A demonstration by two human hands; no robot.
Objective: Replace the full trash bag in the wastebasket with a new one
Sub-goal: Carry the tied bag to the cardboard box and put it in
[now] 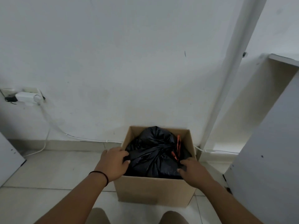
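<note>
A cardboard box [153, 189] serving as the wastebasket stands on the tiled floor against the white wall. A full black trash bag [153, 152] with an orange drawstring [178, 146] fills it and bulges above the rim. My left hand [113, 162] rests over the box's left rim, fingers curled onto the bag's left side. My right hand [192, 170] lies on the bag's near right corner, fingers pressed into the plastic. How firmly either hand grips the plastic is not clear.
A white cabinet panel [267, 151] leans close on the right of the box. A wall socket with a white plug [27, 97] sits at left, its cable [48, 126] running down and along the skirting. Another white panel edge [9, 159] is at far left. My knees show at the bottom.
</note>
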